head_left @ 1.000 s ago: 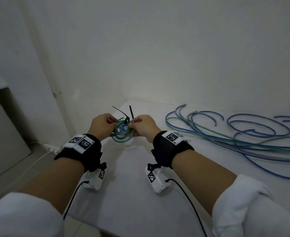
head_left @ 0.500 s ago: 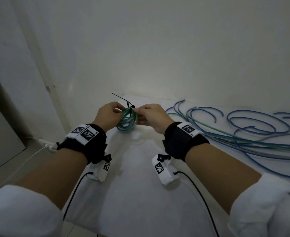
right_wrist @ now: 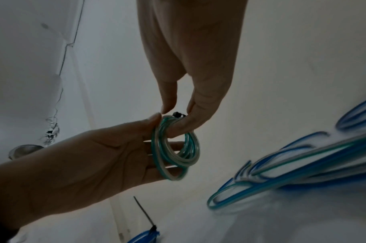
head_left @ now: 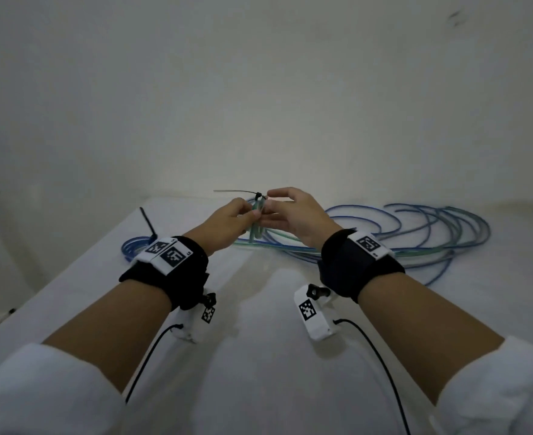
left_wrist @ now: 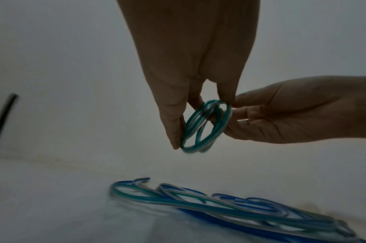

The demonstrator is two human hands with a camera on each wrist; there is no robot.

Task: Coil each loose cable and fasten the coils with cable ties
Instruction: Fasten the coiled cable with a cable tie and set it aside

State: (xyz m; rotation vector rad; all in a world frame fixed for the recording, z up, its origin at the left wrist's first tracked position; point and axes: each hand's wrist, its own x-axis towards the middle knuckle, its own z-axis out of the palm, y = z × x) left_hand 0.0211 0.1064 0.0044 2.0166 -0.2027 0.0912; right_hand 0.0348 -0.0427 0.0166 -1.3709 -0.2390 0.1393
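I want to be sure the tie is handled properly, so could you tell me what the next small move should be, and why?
Probably take the tie's free tail and pull it snug. The black cable tie is already looped round the green coil, its tail sticking out to the left. The left hand and right hand both hold the coil, not the tail; how tight the tie sits cannot be seen.

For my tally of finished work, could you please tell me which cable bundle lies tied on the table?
The blue coil at the table's left edge, with a black tie sticking up. The green coil is held in both hands; the long cables lie loose.
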